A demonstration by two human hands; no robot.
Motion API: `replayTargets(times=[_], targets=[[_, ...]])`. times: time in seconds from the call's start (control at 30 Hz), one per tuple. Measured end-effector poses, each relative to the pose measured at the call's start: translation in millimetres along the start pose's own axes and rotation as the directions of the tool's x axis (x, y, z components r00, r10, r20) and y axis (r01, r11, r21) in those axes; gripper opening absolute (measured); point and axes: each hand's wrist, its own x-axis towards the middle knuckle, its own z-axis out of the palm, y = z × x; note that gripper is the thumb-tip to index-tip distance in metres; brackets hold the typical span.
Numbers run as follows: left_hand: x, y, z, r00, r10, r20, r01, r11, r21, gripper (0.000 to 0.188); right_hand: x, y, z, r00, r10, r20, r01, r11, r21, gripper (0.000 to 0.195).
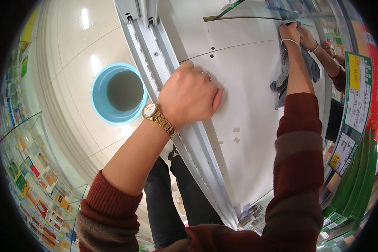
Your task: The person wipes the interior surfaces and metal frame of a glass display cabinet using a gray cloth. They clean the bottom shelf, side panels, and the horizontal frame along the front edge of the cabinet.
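My left hand is curled into a fist over the sliding-door track at the cabinet's front edge; its palm side is hidden. That wrist wears a gold watch, and a ring is on one finger. At the far right of the white cabinet floor, my right hand presses a damp-looking grey cloth by a reflective upright panel. The panel mirrors this hand and the cloth. A bangle circles my right wrist. Small scraps of tape or paper lie on the cabinet floor.
A light-blue bucket of murky water stands on the tiled floor, left of the track. A glass shelf edge juts above the cabinet floor. Price tags and green boxes line the right. Stocked shelves stand at left.
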Motion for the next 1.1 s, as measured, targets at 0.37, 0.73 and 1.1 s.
replayTargets(times=[0.37,0.73,1.1], targets=[[-2.5,1.2,5.3,1.0,-0.011,-0.029,0.012,1.0,0.019,0.035,-52.9,62.2,-16.0,0.912,-0.392,0.122,0.4,0.784,-0.474,0.033],[-5.1,1.1,7.4,1.0,-0.008,-0.027,0.01,0.998,0.068,0.033,-141.4,117.1,-38.1,1.0,-0.011,0.027,0.019,0.956,-0.294,0.04],[-4.9,4.0,8.0,0.999,0.036,-0.025,-0.033,0.993,0.117,0.03,-268.9,248.1,-65.5,0.98,0.188,0.059,-0.164,0.945,-0.284,0.049]])
